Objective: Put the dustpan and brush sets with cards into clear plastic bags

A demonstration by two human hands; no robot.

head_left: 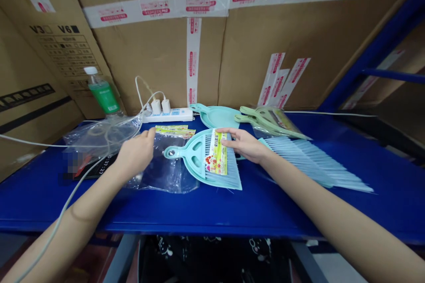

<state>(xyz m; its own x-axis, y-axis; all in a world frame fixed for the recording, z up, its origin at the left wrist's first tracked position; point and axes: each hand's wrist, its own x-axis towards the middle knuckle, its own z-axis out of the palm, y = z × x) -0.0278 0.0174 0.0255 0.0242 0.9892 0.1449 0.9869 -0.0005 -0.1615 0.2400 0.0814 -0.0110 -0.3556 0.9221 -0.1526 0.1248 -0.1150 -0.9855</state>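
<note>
While the right hand (244, 143) grasps a rectangular yellow-and-white card (217, 159) over pale-blue bristles (233, 170), light pressure should suit; the left hand (137, 152) curls, its hold unclear.

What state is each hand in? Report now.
Left hand: fingers curled by the clear plastic bag; grip cannot be told.
Right hand: fingers at the printed card on the brush; firm grip cannot be told.
</note>
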